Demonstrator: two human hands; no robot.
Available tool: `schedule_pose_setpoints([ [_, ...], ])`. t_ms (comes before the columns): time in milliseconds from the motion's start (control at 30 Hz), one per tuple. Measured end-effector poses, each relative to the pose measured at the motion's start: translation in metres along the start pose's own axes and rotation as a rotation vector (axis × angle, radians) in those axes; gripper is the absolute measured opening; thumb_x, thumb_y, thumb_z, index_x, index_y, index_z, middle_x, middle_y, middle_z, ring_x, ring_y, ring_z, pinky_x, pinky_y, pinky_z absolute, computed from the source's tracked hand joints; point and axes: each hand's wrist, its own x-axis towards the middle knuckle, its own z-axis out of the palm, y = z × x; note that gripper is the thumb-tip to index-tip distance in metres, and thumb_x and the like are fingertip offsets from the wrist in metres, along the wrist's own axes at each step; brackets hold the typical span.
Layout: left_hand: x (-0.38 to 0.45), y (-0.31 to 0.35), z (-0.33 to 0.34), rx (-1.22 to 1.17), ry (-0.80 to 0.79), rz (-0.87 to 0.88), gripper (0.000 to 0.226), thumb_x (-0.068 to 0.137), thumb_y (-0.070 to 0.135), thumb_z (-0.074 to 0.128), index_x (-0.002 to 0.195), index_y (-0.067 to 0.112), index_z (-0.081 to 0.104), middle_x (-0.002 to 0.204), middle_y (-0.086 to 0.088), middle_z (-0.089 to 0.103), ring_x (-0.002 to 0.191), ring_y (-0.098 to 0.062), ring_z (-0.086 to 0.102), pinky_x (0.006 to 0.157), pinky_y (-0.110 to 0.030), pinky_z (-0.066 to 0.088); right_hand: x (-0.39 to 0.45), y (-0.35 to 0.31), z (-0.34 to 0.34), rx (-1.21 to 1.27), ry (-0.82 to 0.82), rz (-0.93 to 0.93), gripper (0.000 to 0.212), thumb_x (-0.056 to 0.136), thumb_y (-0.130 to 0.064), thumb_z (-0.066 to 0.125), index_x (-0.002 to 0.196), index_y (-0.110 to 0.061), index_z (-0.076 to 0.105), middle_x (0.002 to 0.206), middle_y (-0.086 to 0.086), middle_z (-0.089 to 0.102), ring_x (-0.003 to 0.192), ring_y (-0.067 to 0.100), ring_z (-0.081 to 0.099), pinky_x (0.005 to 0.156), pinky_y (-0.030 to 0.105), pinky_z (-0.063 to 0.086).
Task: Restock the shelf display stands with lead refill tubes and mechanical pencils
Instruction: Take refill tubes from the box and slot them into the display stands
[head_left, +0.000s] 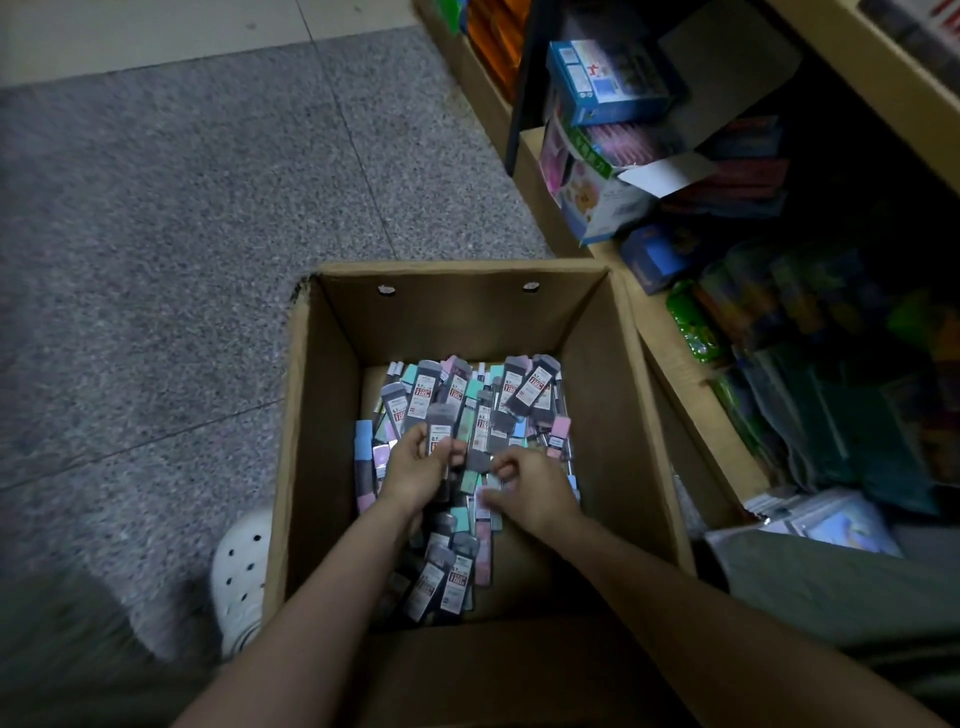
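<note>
Inside open brown cardboard box (332, 395) of pastel lead refill tubes (470, 400): left hand (415, 470) gripping several grey tubes (440, 434), right hand (530, 491) pinching one.

Head view, steeply down, close.
</note>
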Motion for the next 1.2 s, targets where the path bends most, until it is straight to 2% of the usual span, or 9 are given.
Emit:
schedule_pose_setpoints([
  [167,-0.004,-0.018,-0.008,-0.032,0.025,-0.061,0.016,0.097,0.003,0.052,0.112,0.001,0.057,0.102,-0.017,0.070,0.086,-0.023,0.064,0.082,-0.040,0.056,-0.002,0.022,0.029,-0.386,-0.198,-0.073,0.087,0.068,-0.035,0.085,0.139,-0.026,0.036,0.135,0.007,0.048,0.119,0.028,0.050,0.095,0.039,0.045],
  [267,-0.002,-0.028,-0.009,-0.002,0.030,-0.083,0.019,0.093,-0.002,0.057,0.111,0.002,0.058,0.106,-0.017,0.069,0.087,-0.023,0.065,0.074,-0.031,0.057,-0.002,0.024,0.043,-0.386,-0.143,-0.081,0.087,0.068,-0.036,0.085,0.139,-0.026,0.034,0.137,0.006,0.044,0.123,0.029,0.047,0.096,0.040,0.044],
  [367,0.003,-0.035,-0.008,0.032,-0.008,-0.108,0.031,0.089,-0.012,0.054,0.117,0.002,0.053,0.110,-0.016,0.067,0.097,-0.028,0.066,0.078,-0.039,0.054,-0.001,0.024,0.045,-0.353,-0.121,-0.073,0.086,0.067,-0.030,0.086,0.137,-0.023,0.037,0.137,0.005,0.043,0.124,0.027,0.046,0.096,0.039,0.043],
  [467,0.001,-0.035,-0.006,-0.016,-0.053,-0.089,0.047,0.089,-0.016,0.052,0.124,0.014,0.045,0.103,-0.011,0.065,0.082,-0.021,0.063,0.064,-0.036,0.054,-0.001,0.024,0.040,-0.283,-0.089,-0.059,0.078,0.068,-0.019,0.085,0.131,-0.021,0.038,0.132,0.004,0.046,0.120,0.027,0.051,0.091,0.038,0.048],
  [600,-0.005,-0.027,-0.002,-0.031,-0.126,-0.008,0.072,0.090,-0.017,0.048,0.134,0.038,0.031,0.094,-0.009,0.062,0.078,-0.019,0.061,0.061,-0.034,0.054,-0.005,0.021,0.025,-0.076,0.041,-0.076,0.054,0.081,-0.003,0.071,0.124,-0.022,0.044,0.119,0.002,0.060,0.102,0.019,0.061,0.077,0.028,0.051],
  [733,-0.015,0.001,0.003,0.054,-0.224,0.082,0.075,0.091,-0.019,0.044,0.143,0.033,0.028,0.091,-0.012,0.060,0.077,-0.022,0.057,0.065,-0.037,0.049,-0.014,0.004,-0.004,0.079,0.200,-0.120,0.047,0.089,0.005,0.060,0.119,-0.030,0.050,0.104,-0.008,0.065,0.081,-0.004,0.058,0.058,0.001,0.040],
  [867,-0.034,0.072,0.010,0.360,-0.374,0.339,0.069,0.091,-0.015,0.048,0.145,0.022,0.028,0.102,-0.003,0.060,0.073,0.003,0.065,0.066,-0.022,0.055,-0.030,-0.035,-0.070,0.227,0.413,-0.178,0.047,0.079,-0.003,0.073,0.108,-0.034,0.054,0.076,-0.018,0.060,0.072,0.000,0.062,0.061,0.007,0.044],
  [1000,-0.068,0.163,0.032,0.500,-0.526,0.559,0.071,0.090,-0.018,0.047,0.148,0.017,0.024,0.113,-0.017,0.057,0.087,-0.020,0.061,0.074,-0.035,0.052,-0.064,-0.079,-0.155,0.241,0.634,-0.292,0.046,0.071,-0.012,0.080,0.101,-0.034,0.053,0.069,-0.015,0.062,0.062,-0.006,0.057,0.053,0.003,0.038],
  [1200,-0.123,0.232,0.063,0.478,-0.701,0.775,0.068,0.091,-0.017,0.046,0.142,0.023,0.027,0.094,-0.013,0.061,0.069,-0.012,0.064,0.059,-0.026,0.055,-0.142,-0.102,-0.238,0.246,0.775,-0.445,0.047,0.075,-0.010,0.079,0.099,-0.038,0.050,0.073,-0.012,0.063,0.058,0.000,0.064,0.060,0.016,0.052],
])
